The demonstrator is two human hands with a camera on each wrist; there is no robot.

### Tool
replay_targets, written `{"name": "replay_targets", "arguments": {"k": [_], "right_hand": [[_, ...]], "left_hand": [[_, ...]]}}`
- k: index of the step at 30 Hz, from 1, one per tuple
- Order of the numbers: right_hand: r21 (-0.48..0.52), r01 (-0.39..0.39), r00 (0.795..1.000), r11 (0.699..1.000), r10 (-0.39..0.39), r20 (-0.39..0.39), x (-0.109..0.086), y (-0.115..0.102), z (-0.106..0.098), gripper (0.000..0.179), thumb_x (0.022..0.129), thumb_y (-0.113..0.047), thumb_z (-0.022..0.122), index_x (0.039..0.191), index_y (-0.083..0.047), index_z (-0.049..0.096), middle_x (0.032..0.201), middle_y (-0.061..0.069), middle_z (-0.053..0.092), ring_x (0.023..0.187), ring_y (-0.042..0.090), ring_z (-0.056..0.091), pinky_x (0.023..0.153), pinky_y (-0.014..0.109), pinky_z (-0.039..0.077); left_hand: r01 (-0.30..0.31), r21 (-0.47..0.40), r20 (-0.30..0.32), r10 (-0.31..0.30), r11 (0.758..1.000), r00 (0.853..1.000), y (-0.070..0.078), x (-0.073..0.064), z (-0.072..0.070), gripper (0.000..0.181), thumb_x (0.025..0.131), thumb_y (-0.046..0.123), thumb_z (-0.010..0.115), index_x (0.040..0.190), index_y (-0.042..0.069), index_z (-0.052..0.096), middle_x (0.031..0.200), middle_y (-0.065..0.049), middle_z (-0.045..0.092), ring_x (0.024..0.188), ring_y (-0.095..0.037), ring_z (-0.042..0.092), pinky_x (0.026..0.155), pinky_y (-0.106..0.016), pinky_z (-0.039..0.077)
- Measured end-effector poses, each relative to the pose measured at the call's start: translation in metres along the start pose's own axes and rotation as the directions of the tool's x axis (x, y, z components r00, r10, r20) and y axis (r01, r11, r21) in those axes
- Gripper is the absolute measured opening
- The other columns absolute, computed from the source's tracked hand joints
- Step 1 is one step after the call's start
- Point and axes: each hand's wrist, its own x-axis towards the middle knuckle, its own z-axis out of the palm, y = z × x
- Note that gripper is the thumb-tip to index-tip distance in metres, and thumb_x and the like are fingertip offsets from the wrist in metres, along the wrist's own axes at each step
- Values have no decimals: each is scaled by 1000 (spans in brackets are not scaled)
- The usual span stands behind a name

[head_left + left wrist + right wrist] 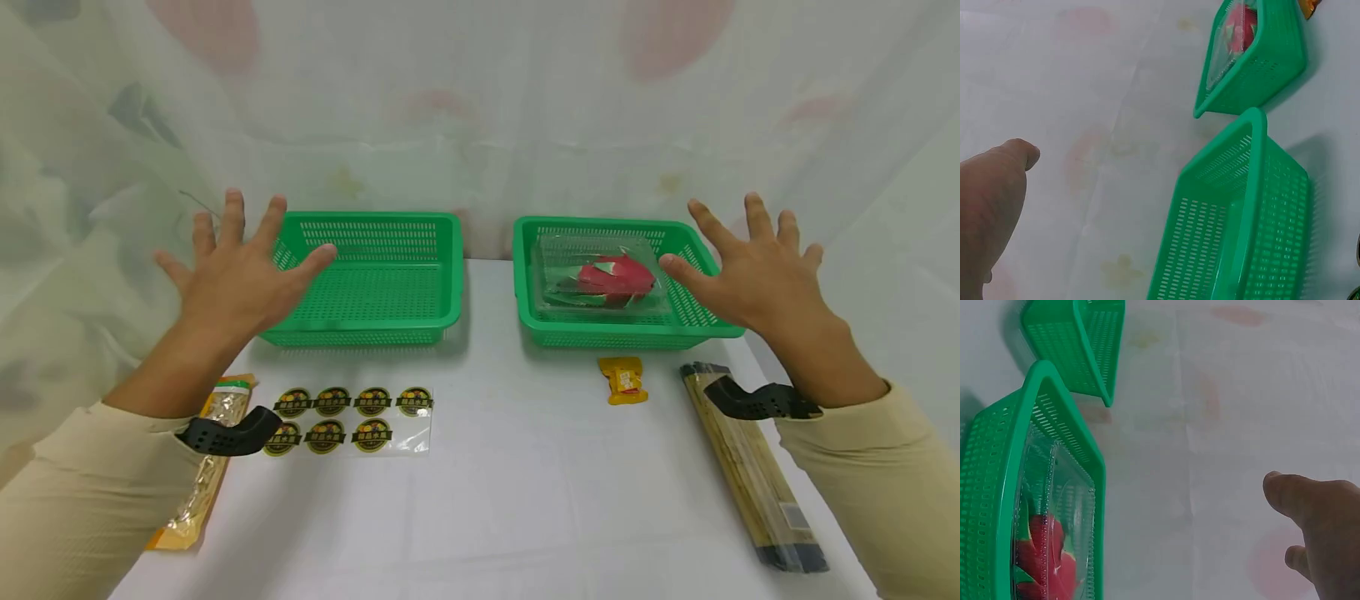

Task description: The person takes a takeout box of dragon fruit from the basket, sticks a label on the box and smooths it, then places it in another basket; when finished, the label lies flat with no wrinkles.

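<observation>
Left basket hides partly behind left grip.

The head camera looked forward and down across the desk, far enough back to take in the left hand, the right hand and the cloth behind. Each wrist camera looked past part of its own hand, with its picture turned aslant. The left wrist view had the left basket nearer and the right basket beyond; the right wrist view reversed that. All three shared both baskets.
</observation>
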Motion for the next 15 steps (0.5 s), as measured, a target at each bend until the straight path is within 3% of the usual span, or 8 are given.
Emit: {"name": "replay_targets", "arguments": {"k": [7,15], "right_hand": [[-15,35,999,999,-35,-25,4,4,4,81,92,-70,33,156,-29,8,154,31,-6,133,61,-2,90,80,12],[-9,45,999,999,-46,-30,11,7,12,81,92,-70,32,156,-28,8,154,32,-3,133,61,2,90,79,16]], "left_hand": [[-18,6,25,18,1000,1000,13,5,4,93,85,81,24,156,27,-4,155,-14,-23,136,-47,-23,85,-78,-18],[-41,-9,2,41,999,999,23,7,15,93,85,81,25,156,26,1,157,-14,-19,138,-46,-17,88,-77,-17]]}}
